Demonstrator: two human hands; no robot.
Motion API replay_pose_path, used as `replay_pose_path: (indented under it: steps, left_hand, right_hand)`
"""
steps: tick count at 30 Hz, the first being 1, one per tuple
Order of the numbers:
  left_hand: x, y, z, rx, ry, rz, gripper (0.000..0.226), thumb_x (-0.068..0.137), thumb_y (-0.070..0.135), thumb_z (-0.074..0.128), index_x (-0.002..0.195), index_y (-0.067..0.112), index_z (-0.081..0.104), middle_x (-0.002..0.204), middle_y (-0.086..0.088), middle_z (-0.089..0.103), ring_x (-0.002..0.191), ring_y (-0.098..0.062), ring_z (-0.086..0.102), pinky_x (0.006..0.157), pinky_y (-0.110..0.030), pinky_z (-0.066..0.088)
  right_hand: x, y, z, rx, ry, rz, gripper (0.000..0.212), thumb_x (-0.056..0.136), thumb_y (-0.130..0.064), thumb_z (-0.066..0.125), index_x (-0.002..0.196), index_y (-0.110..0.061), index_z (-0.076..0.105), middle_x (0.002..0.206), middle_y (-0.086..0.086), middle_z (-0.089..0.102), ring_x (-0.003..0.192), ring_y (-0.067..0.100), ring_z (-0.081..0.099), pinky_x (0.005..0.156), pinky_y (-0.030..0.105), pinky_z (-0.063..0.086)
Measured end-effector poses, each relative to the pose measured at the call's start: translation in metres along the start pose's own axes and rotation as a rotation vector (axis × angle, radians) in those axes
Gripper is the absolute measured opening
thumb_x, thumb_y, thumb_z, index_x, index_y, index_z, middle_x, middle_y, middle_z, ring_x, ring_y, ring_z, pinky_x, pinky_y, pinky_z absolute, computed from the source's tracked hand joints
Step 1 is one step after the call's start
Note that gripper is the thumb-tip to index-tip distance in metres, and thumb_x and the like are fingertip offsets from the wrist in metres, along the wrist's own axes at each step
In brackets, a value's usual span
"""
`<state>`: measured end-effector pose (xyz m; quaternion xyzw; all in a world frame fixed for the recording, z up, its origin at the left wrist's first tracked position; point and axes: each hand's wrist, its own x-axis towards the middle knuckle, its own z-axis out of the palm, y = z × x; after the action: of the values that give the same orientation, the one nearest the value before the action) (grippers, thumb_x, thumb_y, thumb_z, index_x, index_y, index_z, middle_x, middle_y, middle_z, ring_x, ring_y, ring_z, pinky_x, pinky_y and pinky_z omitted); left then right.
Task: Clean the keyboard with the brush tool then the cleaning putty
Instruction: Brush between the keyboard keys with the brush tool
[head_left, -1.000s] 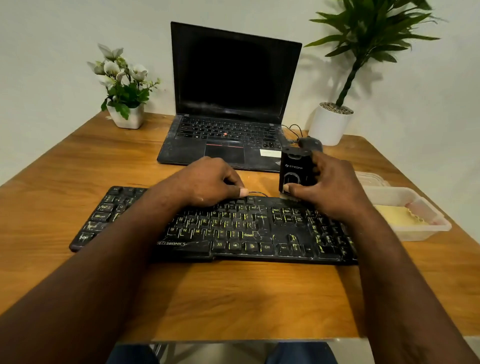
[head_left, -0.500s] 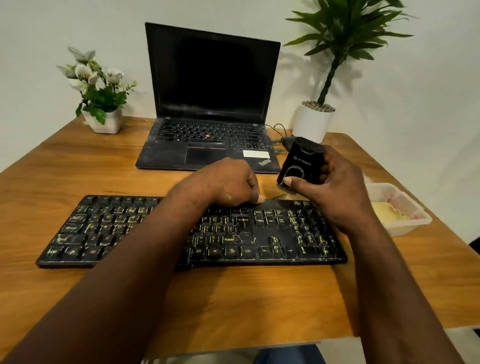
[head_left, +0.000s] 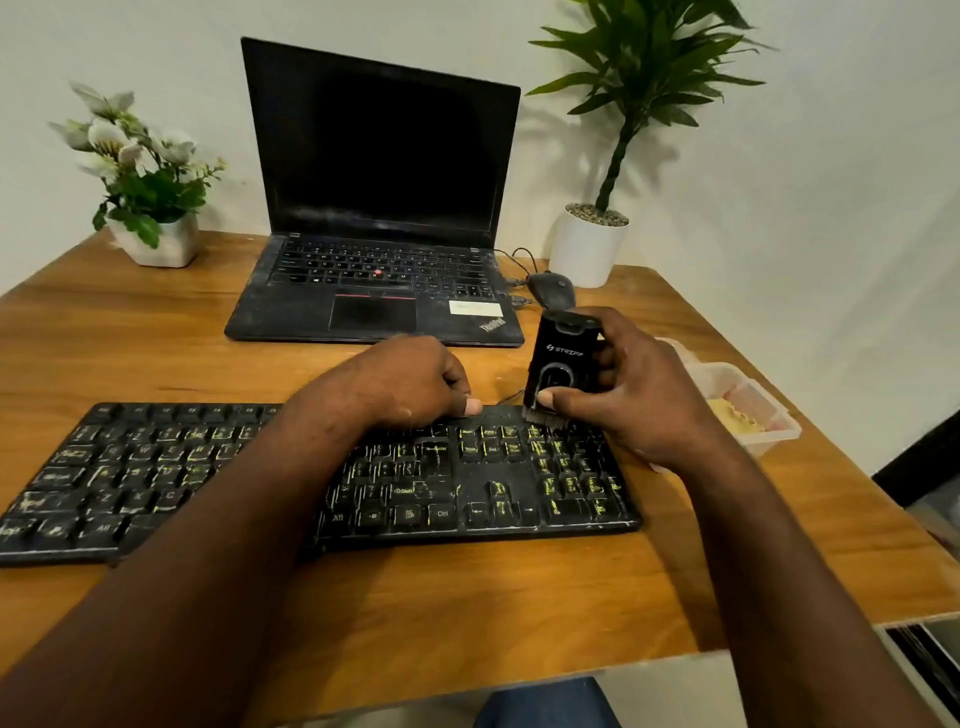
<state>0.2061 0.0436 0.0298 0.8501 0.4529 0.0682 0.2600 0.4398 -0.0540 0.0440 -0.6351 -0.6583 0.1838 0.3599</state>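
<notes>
Clear tub (head_left: 777, 432) holds yellow putty (head_left: 733, 422); right hand (head_left: 644, 405) grips brush (head_left: 563, 356)

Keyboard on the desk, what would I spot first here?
The two hands: the right hand grips a black brush tool, bristles down at the back right of the black keyboard, while the left hand rests curled on its back edge. Behind stands an open laptop with a dark screen.

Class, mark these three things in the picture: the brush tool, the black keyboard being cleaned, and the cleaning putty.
brush tool (head_left: 563, 353), head view, on its black body at the logo.
keyboard (head_left: 498, 512), head view, on the arrow keys near the front edge.
cleaning putty (head_left: 733, 420), head view, on its yellow surface.
</notes>
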Motion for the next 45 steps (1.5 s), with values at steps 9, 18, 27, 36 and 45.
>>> replay_pose_path:
  steps: [9,18,27,36,45]
  left_hand:
    - [-0.005,0.003,-0.001,0.013,0.009,-0.001,0.016,0.093,0.045,0.072,0.093,0.030,0.077,0.094,0.014,0.073,0.091,-0.005,0.065,0.087,-0.033,0.049]
    - [-0.009,0.020,0.013,0.142,0.116,0.106,0.027,0.096,0.055,0.063,0.106,0.034,0.077,0.101,0.014,0.074,0.094,-0.007,0.065,0.090,-0.041,0.057]
    - [-0.005,0.019,0.017,0.103,0.086,0.091,0.027,0.096,0.053,0.064,0.101,0.029,0.076,0.094,0.013,0.072,0.090,-0.005,0.063,0.089,-0.038,0.055]
    - [-0.005,0.017,0.012,0.114,0.021,0.072,0.026,0.095,0.052,0.066,0.104,0.030,0.077,0.096,0.014,0.073,0.093,-0.005,0.063,0.093,-0.040,0.054]
    - [-0.010,0.006,-0.008,0.084,-0.133,0.021,0.020,0.092,0.049,0.071,0.094,0.030,0.078,0.092,0.014,0.074,0.091,-0.007,0.065,0.078,-0.029,0.045]
  right_hand:
    - [-0.002,0.000,-0.006,-0.069,0.020,0.000,0.077,0.075,-0.026,0.091,0.139,-0.036,0.049,0.119,-0.006,0.071,0.104,0.010,0.071,0.086,0.037,0.063]
    - [0.001,0.000,-0.008,-0.122,-0.013,-0.013,0.079,0.076,-0.025,0.091,0.143,-0.033,0.049,0.113,-0.014,0.068,0.103,0.006,0.068,0.079,0.020,0.058]
    - [0.001,0.008,-0.015,-0.092,0.003,-0.008,0.072,0.076,-0.025,0.091,0.137,-0.032,0.052,0.111,-0.016,0.066,0.098,0.004,0.069,0.071,0.015,0.057]
    - [-0.021,-0.004,0.002,-0.120,0.148,-0.069,0.073,0.078,-0.029,0.089,0.140,-0.032,0.051,0.120,-0.013,0.069,0.109,0.006,0.067,0.092,0.029,0.058]
    - [-0.031,-0.001,0.036,0.148,0.293,0.008,0.071,0.079,-0.028,0.089,0.139,-0.033,0.051,0.112,-0.018,0.068,0.102,-0.003,0.067,0.086,0.021,0.060]
